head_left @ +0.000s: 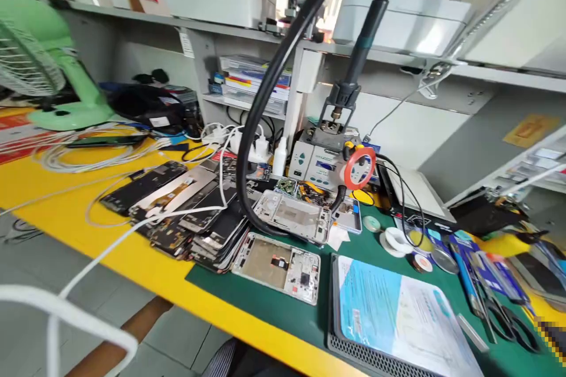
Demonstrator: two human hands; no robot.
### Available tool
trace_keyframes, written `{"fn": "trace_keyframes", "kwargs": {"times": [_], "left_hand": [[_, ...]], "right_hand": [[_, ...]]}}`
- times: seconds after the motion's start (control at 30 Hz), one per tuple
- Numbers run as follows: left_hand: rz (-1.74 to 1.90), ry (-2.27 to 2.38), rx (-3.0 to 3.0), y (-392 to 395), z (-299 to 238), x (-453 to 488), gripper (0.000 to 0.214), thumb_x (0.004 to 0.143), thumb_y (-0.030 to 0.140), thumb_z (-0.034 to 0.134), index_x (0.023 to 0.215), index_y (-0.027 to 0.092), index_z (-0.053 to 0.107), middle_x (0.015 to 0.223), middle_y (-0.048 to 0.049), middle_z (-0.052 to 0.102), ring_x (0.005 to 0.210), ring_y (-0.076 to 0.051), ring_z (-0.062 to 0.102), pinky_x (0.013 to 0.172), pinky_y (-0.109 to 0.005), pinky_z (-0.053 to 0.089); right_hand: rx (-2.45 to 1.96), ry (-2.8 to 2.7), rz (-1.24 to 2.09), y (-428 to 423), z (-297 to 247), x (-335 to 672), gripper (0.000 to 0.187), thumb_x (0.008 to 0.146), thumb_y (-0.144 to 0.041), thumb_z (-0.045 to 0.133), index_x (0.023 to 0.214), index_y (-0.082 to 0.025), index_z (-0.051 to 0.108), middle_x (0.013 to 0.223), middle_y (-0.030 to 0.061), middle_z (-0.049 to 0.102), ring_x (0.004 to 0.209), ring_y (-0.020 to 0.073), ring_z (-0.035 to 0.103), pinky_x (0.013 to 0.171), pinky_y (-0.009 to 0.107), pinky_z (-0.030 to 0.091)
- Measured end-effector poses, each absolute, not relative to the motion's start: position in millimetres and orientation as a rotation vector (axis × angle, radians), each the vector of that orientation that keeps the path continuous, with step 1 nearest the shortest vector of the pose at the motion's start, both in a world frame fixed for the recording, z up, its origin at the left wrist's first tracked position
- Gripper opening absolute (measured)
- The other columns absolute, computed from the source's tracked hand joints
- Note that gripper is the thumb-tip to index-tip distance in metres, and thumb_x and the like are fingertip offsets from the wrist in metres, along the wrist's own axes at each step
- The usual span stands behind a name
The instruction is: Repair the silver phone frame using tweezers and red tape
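Neither of my hands shows. A bare forearm (144, 324) at the lower left runs toward the table's front edge, where its hand is hidden. On the green mat (212, 285) lies an opened phone frame (276, 265) with its inner side up. Another silver phone frame (292, 218) rests just behind it, under the black hose. Left of these is a pile of phone screens and parts (207, 224). A packet with a blue and white label (393, 312) lies on a dark mesh-sided object at the front right.
A black hose (245, 147) arches over the bench from above. Behind stand a grey soldering station (313, 159) and a white bottle (280, 158). Scissors (504, 321), tools and wire spools (395, 241) lie right. A white cable (97, 253) crosses left, near a green fan (75, 70).
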State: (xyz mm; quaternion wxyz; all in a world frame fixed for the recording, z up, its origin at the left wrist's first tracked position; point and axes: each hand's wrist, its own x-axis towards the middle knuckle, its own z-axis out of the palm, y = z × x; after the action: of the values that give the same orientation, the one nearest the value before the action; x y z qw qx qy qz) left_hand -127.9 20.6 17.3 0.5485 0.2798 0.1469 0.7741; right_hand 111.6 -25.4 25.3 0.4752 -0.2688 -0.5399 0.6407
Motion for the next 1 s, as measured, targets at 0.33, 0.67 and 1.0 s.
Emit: {"fn": "trace_keyframes", "kwargs": {"times": [0.33,0.67,1.0], "left_hand": [[1.600,0.334,0.527,79,31,-65,0.037,0.098,0.039,0.060,0.127,0.017,0.061,0.128,-0.0094,0.063,0.111,-0.026,0.065,0.092,-0.047,0.058],[1.503,0.395,0.528,94,22,-47,0.037,0.098,0.039,0.061,0.127,0.017,0.061,0.129,-0.0095,0.063,0.111,-0.026,0.065,0.092,-0.047,0.058],[1.492,0.505,0.588,100,16,-51,0.038,0.097,0.039,0.062,0.128,0.017,0.061,0.129,-0.0096,0.063,0.111,-0.026,0.065,0.092,-0.047,0.058]], "right_hand": [[-0.736,-1.147,1.380,-10,7,97,0.034,0.095,-0.039,0.071,0.127,-0.030,0.064,0.128,0.0073,0.066,0.114,0.0285,0.066,0.085,0.043,0.061],[-0.740,-0.985,1.396,-10,0,108,0.034,0.098,-0.034,0.067,0.128,-0.020,0.062,0.129,0.0095,0.066,0.110,0.0268,0.067,0.088,0.048,0.060],[-0.686,-0.844,1.492,2,-10,102,0.034,0.098,-0.034,0.067,0.129,-0.020,0.062,0.130,0.0096,0.065,0.109,0.0264,0.067,0.089,0.047,0.060]]}}
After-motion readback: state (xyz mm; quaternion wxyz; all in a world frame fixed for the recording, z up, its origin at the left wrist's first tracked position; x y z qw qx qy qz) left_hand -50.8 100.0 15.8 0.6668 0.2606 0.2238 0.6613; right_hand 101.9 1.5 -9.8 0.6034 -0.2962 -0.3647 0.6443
